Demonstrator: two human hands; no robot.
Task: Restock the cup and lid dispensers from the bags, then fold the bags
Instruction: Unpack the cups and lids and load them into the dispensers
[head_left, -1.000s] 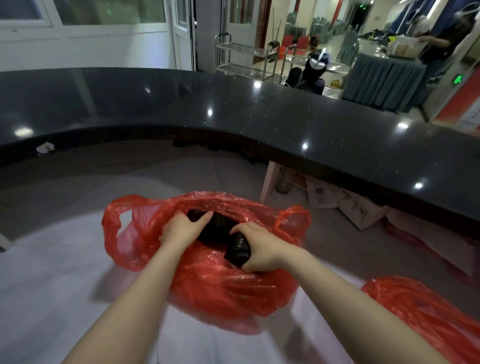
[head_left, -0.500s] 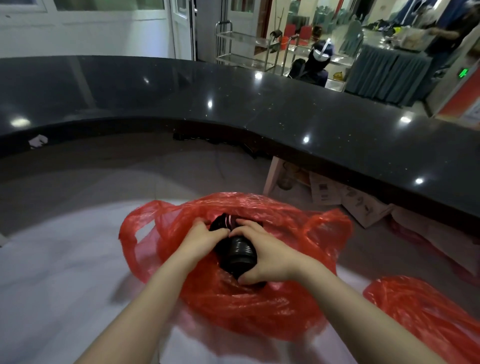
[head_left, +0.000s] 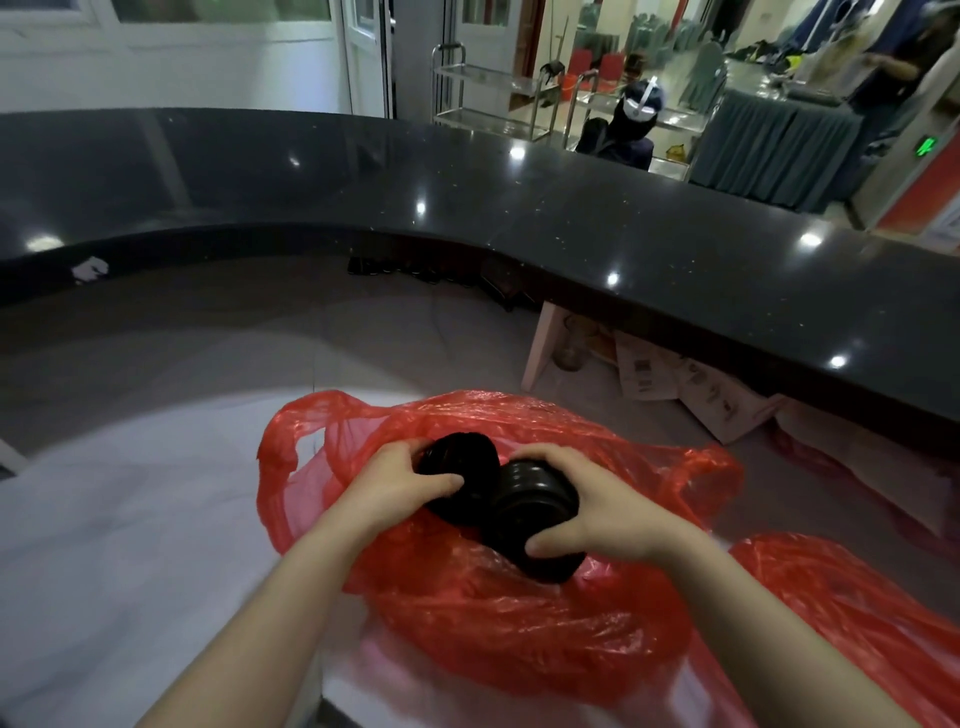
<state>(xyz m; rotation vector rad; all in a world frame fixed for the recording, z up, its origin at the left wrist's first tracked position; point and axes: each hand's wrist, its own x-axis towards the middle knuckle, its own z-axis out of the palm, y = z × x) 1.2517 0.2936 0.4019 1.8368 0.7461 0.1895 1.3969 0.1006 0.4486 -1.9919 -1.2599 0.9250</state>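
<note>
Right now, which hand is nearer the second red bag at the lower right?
Right. The right hand grips a black stack beside the second red bag; the left hand is farther left.

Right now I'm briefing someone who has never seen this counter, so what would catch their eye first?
The bright red plastic bag lying open on the pale work surface, low in the middle of the view. At its mouth, the left hand and the right hand each grip a stack of black lids. A second red bag lies at the lower right, and a curved black countertop sweeps across behind.
</note>
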